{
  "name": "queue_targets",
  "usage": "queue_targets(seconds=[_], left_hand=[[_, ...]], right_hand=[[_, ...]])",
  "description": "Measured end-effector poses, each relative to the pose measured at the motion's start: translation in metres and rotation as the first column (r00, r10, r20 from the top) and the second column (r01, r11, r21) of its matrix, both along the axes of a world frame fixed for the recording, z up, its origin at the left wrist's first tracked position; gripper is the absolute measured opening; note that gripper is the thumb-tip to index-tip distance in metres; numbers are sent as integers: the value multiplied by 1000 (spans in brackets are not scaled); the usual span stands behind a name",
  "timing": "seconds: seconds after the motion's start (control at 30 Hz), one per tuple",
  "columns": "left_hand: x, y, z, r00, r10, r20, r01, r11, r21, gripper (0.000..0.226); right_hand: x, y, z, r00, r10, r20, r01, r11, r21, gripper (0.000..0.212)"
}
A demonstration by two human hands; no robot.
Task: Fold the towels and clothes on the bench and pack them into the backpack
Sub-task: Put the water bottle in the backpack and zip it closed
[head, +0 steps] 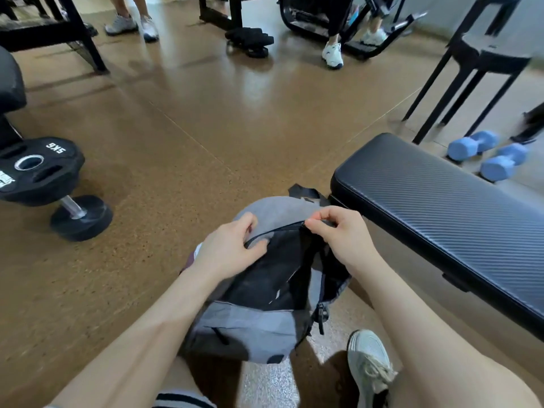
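The grey backpack (pixel 250 325) sits on the brown floor (pixel 182 119) between my knees, just beside the near end of the black padded bench (pixel 441 198), its top toward the room and its main opening gaping dark. My left hand (pixel 228 251) grips the grey fabric at the left edge of the opening, fingers curled over the zip line and thumb pressed under it. My right hand (pixel 343 231) pinches something small at the top of the zip track, thumb and forefinger tight together; I take it for the zip pull, though it is hidden under my fingertips. A second zip pull (pixel 320 316) hangs on the bag's right side lower down. A bit of dark red and white cloth (pixel 192 257) shows behind my left wrist, against the bag's left side; I cannot tell whether it is inside or outside. The bench top carries nothing that I can see. My pale sneaker (pixel 368 369) is planted to the right of the bag. On the left lie a black 5 kg weight plate (pixel 38 169) and a black dumbbell (pixel 79 216); beyond the bench two blue dumbbells (pixel 488 154) rest near a black stool (pixel 482 66).
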State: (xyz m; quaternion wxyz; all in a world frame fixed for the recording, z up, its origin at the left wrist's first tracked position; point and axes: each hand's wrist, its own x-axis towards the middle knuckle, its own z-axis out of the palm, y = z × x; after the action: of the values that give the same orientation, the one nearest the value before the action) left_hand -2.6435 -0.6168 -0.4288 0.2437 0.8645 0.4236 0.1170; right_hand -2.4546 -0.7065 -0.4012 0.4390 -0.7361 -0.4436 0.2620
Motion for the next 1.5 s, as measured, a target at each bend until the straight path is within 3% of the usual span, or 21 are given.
queue_targets(seconds=[0.1, 0.2, 0.33, 0.5, 0.63, 0.7, 0.83, 0.93, 1.03, 1.2, 1.33, 1.4, 1.5], left_hand=[[22, 4, 15, 989, -84, -120, 106, 975, 194, 47], [47, 3, 22, 929, -298, -218, 361, 861, 360, 35], [59, -3, 22, 906, -311, -287, 378, 900, 217, 26], [41, -9, 13, 921, -285, -265, 354, 896, 269, 28], [30, -11, 16, 946, -257, -197, 296, 934, 202, 22], [31, -12, 19, 936, -262, -234, 312, 926, 213, 20], [58, -21, 23, 889, -332, -316, 424, 857, 292, 31], [87, -31, 24, 803, -424, -418, 547, 804, 234, 33], [91, -28, 26, 813, -401, -421, 514, 835, 197, 25], [68, -9, 45, 870, -259, -421, 409, 854, 322, 28], [61, -14, 53, 956, -193, -221, 272, 864, 423, 32], [61, -24, 43, 969, -197, -146, 239, 894, 378, 31], [57, -30, 22, 968, -171, -182, 216, 939, 269, 28]], right_hand=[[-2, -1, 3, 1000, -17, -21, 17, 1000, -5, 12], [-7, -6, 1, 999, -34, -13, 34, 999, -9, 11], [1, -16, -10, 987, -159, 26, 159, 987, 3, 8], [19, -29, -38, 966, -251, 67, 259, 951, -171, 12], [17, -31, -34, 981, -183, 70, 192, 968, -162, 13], [16, -33, -25, 992, -117, 45, 122, 985, -120, 14], [20, -40, -15, 997, -66, -43, 63, 996, -62, 20], [22, -42, -19, 995, -92, -44, 90, 995, -37, 16], [29, -42, -30, 976, -215, -19, 215, 976, -30, 9], [35, -35, -37, 968, -249, -30, 246, 966, -77, 12], [43, -26, -31, 958, -266, -107, 263, 964, -37, 12], [45, -30, -42, 946, -291, -145, 282, 956, -82, 15], [38, -38, -57, 941, -275, -195, 248, 956, -154, 28]])
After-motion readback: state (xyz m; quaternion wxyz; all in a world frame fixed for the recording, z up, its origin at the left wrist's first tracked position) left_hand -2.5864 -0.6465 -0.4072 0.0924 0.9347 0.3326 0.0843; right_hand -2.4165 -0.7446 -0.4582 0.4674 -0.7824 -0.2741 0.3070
